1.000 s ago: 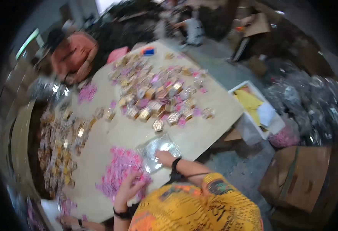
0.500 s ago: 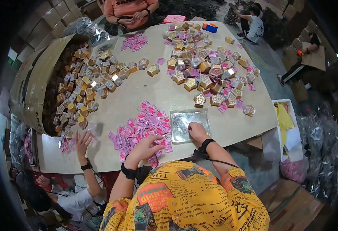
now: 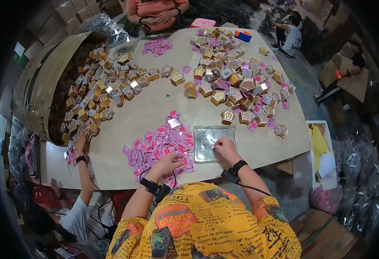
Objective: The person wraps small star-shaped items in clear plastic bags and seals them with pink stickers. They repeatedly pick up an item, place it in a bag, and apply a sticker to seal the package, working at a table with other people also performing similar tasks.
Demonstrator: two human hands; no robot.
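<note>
My left hand point(image 3: 168, 164) is over the near right part of a pile of small pink packets point(image 3: 155, 144). Its fingers are loosely bent, with a small gap to the thumb, and nothing shows between them. Over a flat stack of clear plastic bags point(image 3: 204, 153), my right hand point(image 3: 226, 149) is closed in a pinch. A small pale bit shows at its fingertips, too small to name. A shiny pale square point(image 3: 173, 123) lies among the packets at the pile's far end.
Gold pentagonal boxes point(image 3: 228, 115) with pink packets heap at the far right; a blurred gold one point(image 3: 191, 89) sits left of them. More spill from a cardboard carton point(image 3: 38, 86), where a co-worker's hand point(image 3: 82, 140) reaches. A tape roll point(image 3: 242, 35) and another person stand beyond.
My left hand has drawn its fingers closer together. My right hand remains pinched over the bags. The co-worker's hand moved up to the boxes. A blurred gold box and the shiny square have appeared.
</note>
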